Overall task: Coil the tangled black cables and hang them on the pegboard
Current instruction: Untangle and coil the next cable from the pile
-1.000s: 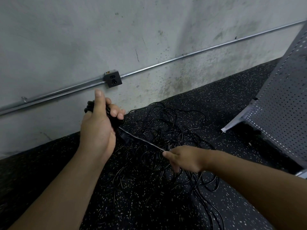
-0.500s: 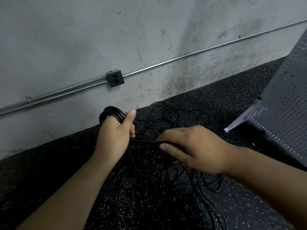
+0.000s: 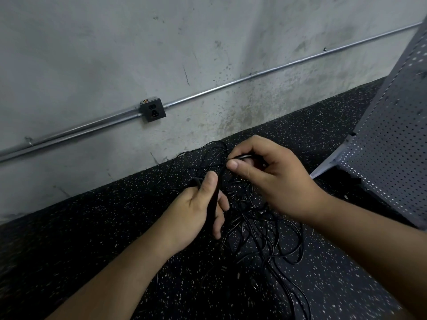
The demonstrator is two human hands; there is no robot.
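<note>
Here the left hand [image 3: 196, 213] grips a gathered cable bundle [image 3: 213, 204]. The right hand [image 3: 277, 181] pinches a strand [image 3: 241, 156] just above it, over the tangled black cables [image 3: 265, 234] on the floor [image 3: 92, 239].

The pegboard [image 3: 390, 144] and cables [image 3: 246, 219] run off the view's edges.

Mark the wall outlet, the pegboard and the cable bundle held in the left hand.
wall outlet [image 3: 153, 110], head view, on its dark faceplate
pegboard [image 3: 392, 146], head view, on its perforated face
cable bundle [image 3: 214, 202], head view, on strands beside the thumb
</note>
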